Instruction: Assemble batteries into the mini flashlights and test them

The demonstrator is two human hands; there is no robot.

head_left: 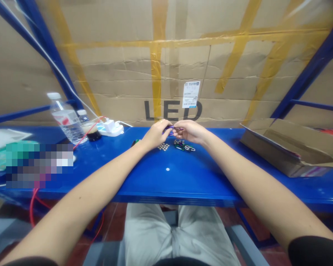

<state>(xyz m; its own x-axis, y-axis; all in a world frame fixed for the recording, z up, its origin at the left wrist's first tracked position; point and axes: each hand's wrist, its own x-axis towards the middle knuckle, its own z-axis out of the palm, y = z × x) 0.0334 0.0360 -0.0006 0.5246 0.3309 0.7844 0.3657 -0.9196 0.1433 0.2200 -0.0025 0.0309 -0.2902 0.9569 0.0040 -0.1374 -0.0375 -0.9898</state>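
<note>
Above the blue table (188,184), my two hands meet over a thin, shiny purple clip (171,128) that looks like a carabiner. My left hand (157,133) pinches its left side, fingers curled. The fingers of my right hand (191,131) close on its right side, partly hiding it. Just below my left hand lies a cluster of small round silver pieces (163,147). Under my right hand is a small heap of carabiners (184,147), dark green, purple and silver. Some dark and green items (135,142) show behind my left wrist.
An open cardboard box (272,151) stands on the right. On the left are a water bottle (68,120), a smaller bottle (83,115), a jar of dark liquid (93,133) and a white power strip (111,128) with cables. A large cardboard panel (122,81) rises behind the table.
</note>
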